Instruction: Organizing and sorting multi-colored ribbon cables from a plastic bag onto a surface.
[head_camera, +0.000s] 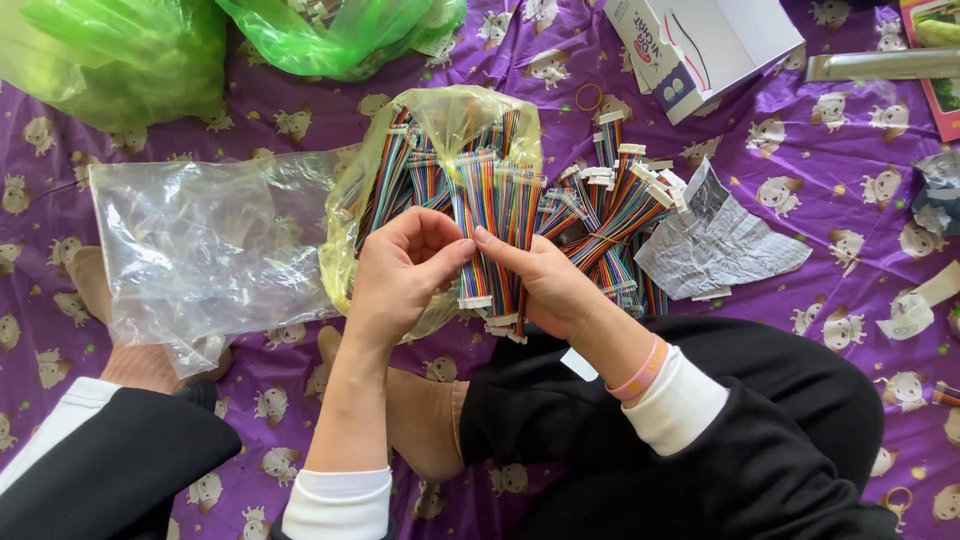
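A flat, rainbow-striped ribbon cable (478, 215) with a white plastic plug at its end is being pinched between both hands, just above the lap. The left hand (400, 275) is being curled around it, thumb and forefinger closed on the ribbon; the fingers of the right hand (540, 280) are being pressed against the same strip from the other side. Behind them, a crinkled yellowish bag (440, 110) is being filled by a thick bundle of like cables. More cables (615, 215), banded together, are being left loose on the purple patterned cloth (800, 160). A clear, wrinkled plastic bag (200, 240) is lying to the left, crumpled paper (720, 245) and an open white box (700, 40) to the right.
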